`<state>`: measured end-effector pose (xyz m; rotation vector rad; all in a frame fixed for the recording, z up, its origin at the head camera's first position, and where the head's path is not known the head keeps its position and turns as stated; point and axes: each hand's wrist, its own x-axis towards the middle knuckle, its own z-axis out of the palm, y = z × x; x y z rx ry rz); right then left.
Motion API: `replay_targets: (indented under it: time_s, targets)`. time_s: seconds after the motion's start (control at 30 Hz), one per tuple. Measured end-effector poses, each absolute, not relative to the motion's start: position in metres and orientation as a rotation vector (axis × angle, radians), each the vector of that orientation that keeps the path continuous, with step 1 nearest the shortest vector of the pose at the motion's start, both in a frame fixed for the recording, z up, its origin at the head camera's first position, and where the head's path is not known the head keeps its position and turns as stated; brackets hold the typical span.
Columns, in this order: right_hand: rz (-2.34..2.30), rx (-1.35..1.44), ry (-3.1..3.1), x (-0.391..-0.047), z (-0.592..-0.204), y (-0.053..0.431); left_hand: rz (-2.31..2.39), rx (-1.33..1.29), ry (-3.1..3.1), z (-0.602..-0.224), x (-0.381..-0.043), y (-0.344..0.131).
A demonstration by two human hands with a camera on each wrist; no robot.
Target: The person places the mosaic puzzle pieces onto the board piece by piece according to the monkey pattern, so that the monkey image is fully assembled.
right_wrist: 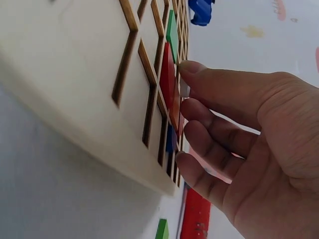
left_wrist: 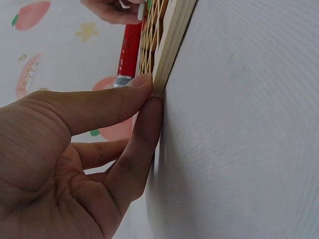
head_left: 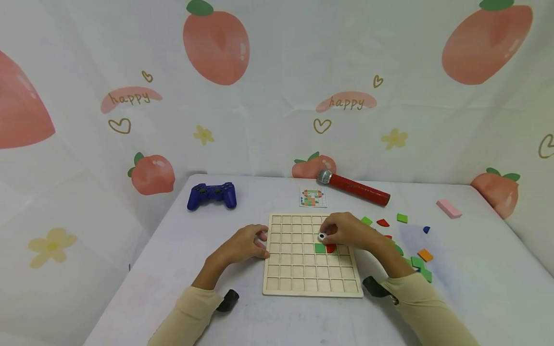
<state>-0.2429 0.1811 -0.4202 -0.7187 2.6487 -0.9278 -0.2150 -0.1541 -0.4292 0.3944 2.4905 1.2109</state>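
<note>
A wooden grid board lies flat in front of the person. At its left edge is the left hand, thumb and index fingertip pinching the rim in the left wrist view. Over the right half of the board, the right hand pinches a white round tile with a black dot. Just below that tile, a green square tile and a red curved tile sit in grid cells. The right wrist view also shows an orange tile and a blue tile on the board, beneath the fingers.
Loose coloured tiles, among them an orange one, lie scattered right of the board. Behind it are a patterned card and a red microphone. A blue game controller stands back left; a pink block lies far right.
</note>
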Motion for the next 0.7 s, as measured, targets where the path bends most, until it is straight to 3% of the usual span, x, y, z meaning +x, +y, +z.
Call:
replay_targets:
  time_s: [0.7]
  targets:
    - [-0.951, -0.764, 2.639, -0.2404, -0.4182, 0.175, 1.203, 0.404, 2.492, -0.4306, -0.215, -0.1538]
